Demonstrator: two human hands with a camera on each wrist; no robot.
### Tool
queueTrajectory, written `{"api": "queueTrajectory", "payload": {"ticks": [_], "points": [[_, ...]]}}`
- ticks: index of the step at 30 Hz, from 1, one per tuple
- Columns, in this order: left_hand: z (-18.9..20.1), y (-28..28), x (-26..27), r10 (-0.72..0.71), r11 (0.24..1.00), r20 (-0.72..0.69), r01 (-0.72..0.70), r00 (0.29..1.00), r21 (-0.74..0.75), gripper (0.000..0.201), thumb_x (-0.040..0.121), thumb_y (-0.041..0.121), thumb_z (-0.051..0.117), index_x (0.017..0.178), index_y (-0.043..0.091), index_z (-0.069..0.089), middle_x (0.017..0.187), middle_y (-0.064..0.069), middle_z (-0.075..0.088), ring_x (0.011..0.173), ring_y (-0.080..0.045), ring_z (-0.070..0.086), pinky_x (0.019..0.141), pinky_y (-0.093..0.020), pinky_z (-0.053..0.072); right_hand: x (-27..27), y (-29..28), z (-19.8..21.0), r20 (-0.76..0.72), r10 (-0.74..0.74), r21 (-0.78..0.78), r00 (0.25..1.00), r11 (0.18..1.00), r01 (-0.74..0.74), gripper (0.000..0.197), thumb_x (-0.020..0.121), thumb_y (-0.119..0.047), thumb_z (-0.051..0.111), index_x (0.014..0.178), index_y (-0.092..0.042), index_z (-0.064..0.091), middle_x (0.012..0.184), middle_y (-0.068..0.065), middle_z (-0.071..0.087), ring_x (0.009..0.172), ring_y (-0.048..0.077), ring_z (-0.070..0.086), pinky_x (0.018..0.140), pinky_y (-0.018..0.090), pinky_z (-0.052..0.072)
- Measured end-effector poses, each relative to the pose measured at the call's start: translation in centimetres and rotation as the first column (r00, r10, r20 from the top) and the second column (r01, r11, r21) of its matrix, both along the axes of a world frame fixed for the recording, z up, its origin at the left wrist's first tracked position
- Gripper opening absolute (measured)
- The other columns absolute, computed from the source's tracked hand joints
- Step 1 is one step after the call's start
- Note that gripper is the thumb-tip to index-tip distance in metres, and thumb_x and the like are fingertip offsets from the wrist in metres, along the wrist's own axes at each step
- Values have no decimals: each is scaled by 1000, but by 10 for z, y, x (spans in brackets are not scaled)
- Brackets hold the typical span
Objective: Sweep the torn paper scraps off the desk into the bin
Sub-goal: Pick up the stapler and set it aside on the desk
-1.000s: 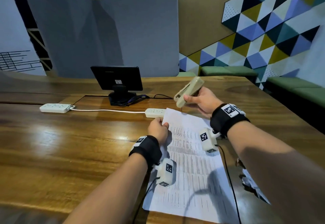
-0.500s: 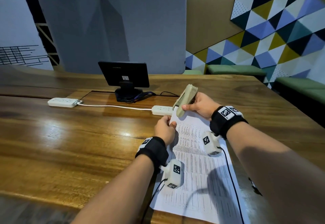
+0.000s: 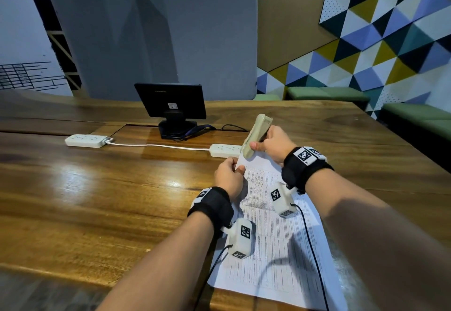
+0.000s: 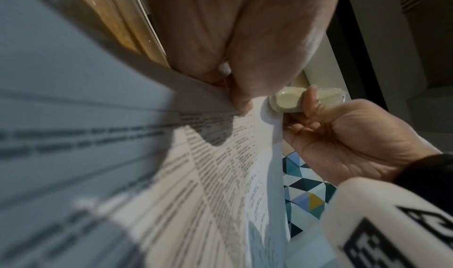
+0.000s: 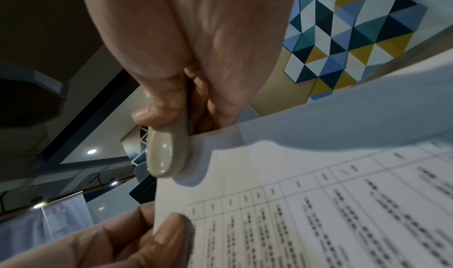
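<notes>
Head view: printed sheet point(image 3: 273, 232) corner pinched in left hand point(image 3: 229, 176) fingers, stapler point(image 3: 255, 137) gripped by right hand point(image 3: 273, 145)

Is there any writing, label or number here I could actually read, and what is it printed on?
None of it can be read.
Printed sheet: rows of table text, too small and blurred in all views.
Sticker on the back of the monitor: too small.
Wrist bands: only black-and-white square code patterns, no words.
Power strips: no legible marking.
Beige stapler in the right hand: no visible brand.
</notes>
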State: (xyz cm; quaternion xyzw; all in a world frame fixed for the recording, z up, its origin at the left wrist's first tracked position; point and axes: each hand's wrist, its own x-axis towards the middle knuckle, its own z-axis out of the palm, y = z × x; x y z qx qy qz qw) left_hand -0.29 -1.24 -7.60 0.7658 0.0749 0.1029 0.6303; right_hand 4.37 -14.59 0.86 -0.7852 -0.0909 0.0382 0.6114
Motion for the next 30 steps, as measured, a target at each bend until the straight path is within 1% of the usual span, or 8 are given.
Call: {"api": "queueTrajectory", "payload": {"ticks": [2,4,7,13,16,21,25,30], "points": [[-1,1,1,-13,1000,14,13,1000,-1,15,93,19,57,107,18,64,97,-3,73,88,-22,66,88,-46,56,-1,0,1,-7,-15,-4,1000,1000,15,36,96,11,74,130,3,66,107,9,73,117,30,65,110,43,52],[3,5,-1,-43,997,51,45,998,-55,36,85,26,69,118,18,58,107,2,71,99,-17,68,94,-40,56,-2,-2,1,-6,-6,-17,1000,1000,6,21,97,11,73,110,-4,68,99,5,72,114,30,66,108,44,53],[13,7,-2,-81,993,124,92,989,-80,57,81,32,76,129,9,58,116,1,69,108,-15,67,95,-32,55,-3,-5,-1,-10,25,-31,1000,999,-25,28,96,15,71,93,-12,66,96,7,73,111,31,68,109,48,55],[14,7,6,-86,995,126,91,988,-32,43,83,24,74,123,10,68,109,-3,76,103,-20,71,91,-36,58,1,-13,-7,-36,82,-13,996,997,-82,24,96,16,70,102,-8,68,129,33,72,128,45,69,120,57,50],[16,6,7,-80,996,155,74,985,40,39,84,26,73,120,10,69,107,-4,75,98,-21,71,88,-39,59,5,-13,-9,-46,80,-5,996,997,-80,25,95,17,70,105,-6,67,123,28,72,123,43,69,119,58,50],[19,0,8,6,981,209,-46,978,190,26,91,29,63,109,12,68,98,-2,75,91,-19,71,81,-35,60,6,-2,-11,-35,-10,6,999,1000,10,48,95,15,72,141,11,60,129,23,74,133,41,67,119,55,51],[20,0,6,31,971,232,-84,972,225,25,92,26,60,110,12,70,95,1,74,86,-14,68,74,-25,53,4,5,-9,-28,-62,20,998,998,63,46,97,14,70,141,11,59,138,31,72,132,43,67,116,55,53],[11,8,4,-48,997,171,36,984,70,40,80,39,74,112,13,73,96,0,78,91,-17,74,81,-34,61,0,-3,-8,-27,-28,-23,999,999,27,40,100,12,69,138,16,61,124,26,72,118,36,68,106,43,55]]}}
